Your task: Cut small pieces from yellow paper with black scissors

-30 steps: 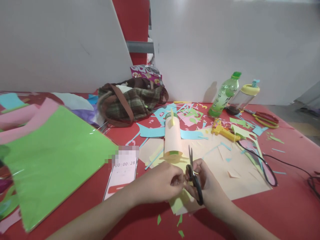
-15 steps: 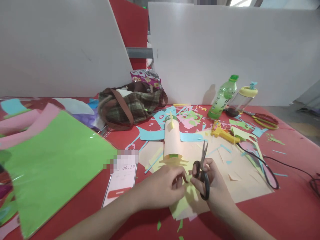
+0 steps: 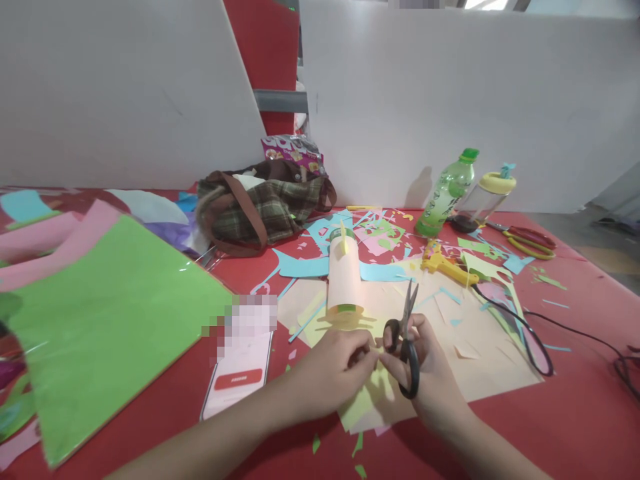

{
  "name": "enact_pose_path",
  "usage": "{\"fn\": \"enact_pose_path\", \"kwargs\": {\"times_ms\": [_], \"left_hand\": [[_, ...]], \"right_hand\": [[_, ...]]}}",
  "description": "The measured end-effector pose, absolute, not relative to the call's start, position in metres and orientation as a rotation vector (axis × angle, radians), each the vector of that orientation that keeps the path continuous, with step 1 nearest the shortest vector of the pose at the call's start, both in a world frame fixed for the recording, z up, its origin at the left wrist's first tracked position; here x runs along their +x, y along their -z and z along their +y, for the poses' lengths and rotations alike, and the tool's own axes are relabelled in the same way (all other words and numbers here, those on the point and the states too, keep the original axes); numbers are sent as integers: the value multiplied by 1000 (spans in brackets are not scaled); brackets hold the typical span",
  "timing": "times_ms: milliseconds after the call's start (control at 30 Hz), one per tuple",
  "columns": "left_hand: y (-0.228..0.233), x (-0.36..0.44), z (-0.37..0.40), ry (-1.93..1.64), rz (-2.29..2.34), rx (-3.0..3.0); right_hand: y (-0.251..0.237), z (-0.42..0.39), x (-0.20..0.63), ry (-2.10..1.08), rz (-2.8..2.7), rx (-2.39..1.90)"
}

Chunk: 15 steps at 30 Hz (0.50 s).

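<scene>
Bright, even indoor light; soft shadows, stretched edges, slightly soft focus.

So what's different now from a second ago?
The black scissors in the right hand swung from leaning left to pointing up and slightly right. The left hand still pinches a small yellow paper piece beside them. The paper-wrapped tube, glue gun and bottles stayed put.

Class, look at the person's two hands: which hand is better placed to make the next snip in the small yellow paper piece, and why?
Probably the right hand: its fingers are already through the handles of the black scissors. The left hand only pinches the small yellow paper piece beside them.
</scene>
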<state>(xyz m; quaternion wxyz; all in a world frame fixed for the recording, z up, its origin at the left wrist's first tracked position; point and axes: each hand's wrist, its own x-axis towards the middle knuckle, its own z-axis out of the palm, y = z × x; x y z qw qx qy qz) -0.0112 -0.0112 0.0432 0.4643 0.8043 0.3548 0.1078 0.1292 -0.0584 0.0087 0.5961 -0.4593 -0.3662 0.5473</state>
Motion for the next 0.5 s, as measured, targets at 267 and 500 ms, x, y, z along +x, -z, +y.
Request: {"fn": "enact_pose_path", "kwargs": {"times_ms": [267, 500], "left_hand": [[-59, -16, -5, -400, 906, 1901], [-72, -28, 2, -590, 954, 1656]], "right_hand": [[-17, -64, 126, -1445, -866, -1017], [-6, -67, 125, -1624, -1020, -804]]}}
